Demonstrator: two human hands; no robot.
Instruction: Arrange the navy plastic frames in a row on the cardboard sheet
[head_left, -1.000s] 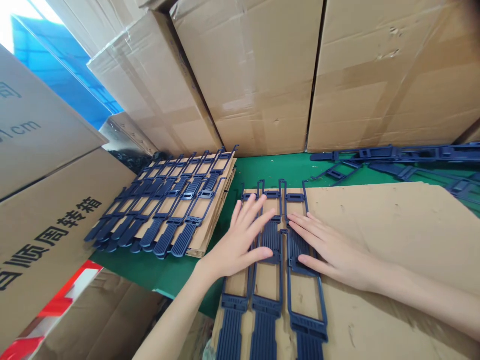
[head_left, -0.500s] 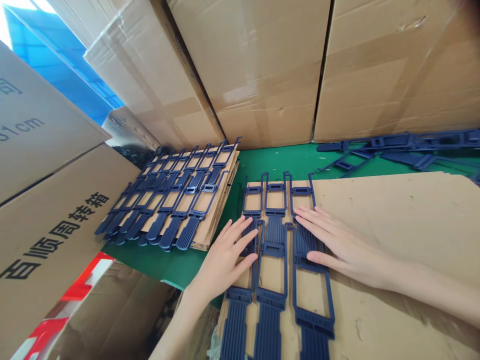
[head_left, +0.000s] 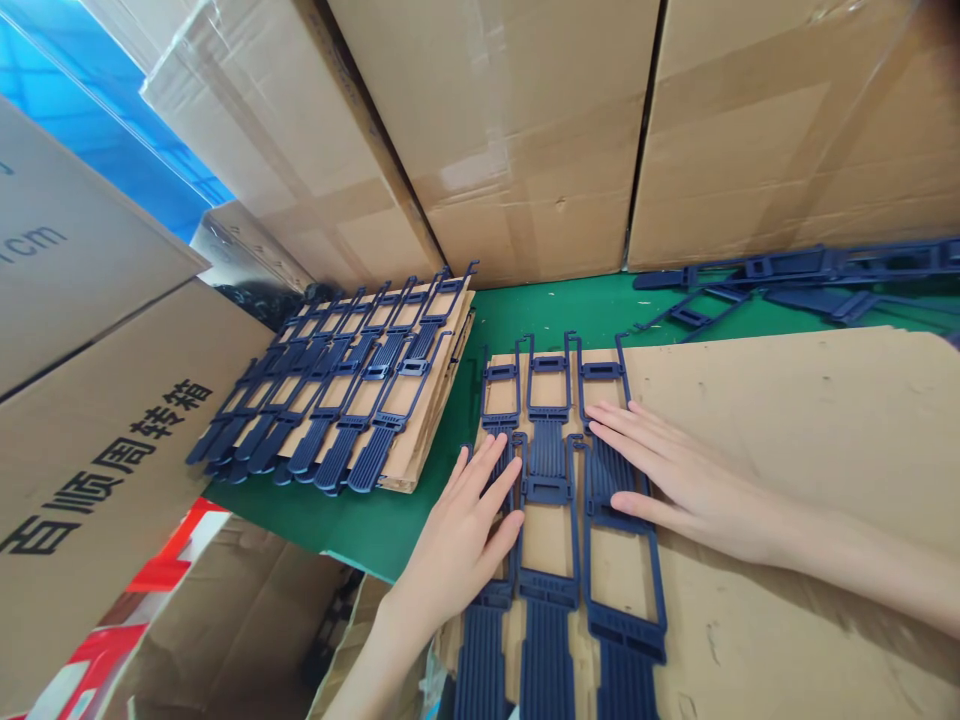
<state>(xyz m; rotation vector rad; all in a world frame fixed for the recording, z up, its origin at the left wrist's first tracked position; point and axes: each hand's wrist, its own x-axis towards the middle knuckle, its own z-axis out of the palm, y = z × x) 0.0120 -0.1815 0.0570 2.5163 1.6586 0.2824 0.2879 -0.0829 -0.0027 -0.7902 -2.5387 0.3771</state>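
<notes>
Dark blue plastic frames with ribbed tongues lie in three columns on a cardboard sheet (head_left: 787, 430), in far and near rows that overlap. My left hand (head_left: 469, 535) rests on the left column, fingers spread, partly covering the near left frame (head_left: 480, 640). Beside it, the near middle frame (head_left: 547, 580) lies against the left one. My right hand (head_left: 675, 475) lies flat with fingers stretched over the ribbed part of the right column, just above the near right frame (head_left: 626, 625). Neither hand is wrapped around anything.
A cardboard stack (head_left: 412, 470) layered with rows of similar blue frames stands at the left on the green table (head_left: 360, 515). Loose blue frames (head_left: 832, 265) lie in a heap at the back right. Large cartons (head_left: 517, 150) wall off the back; another carton (head_left: 142, 480) stands left.
My left hand has shifted slightly right, and the near left and middle frames have moved right, closer to the right column. My right hand stays nearly in place. The view has shifted a little.
</notes>
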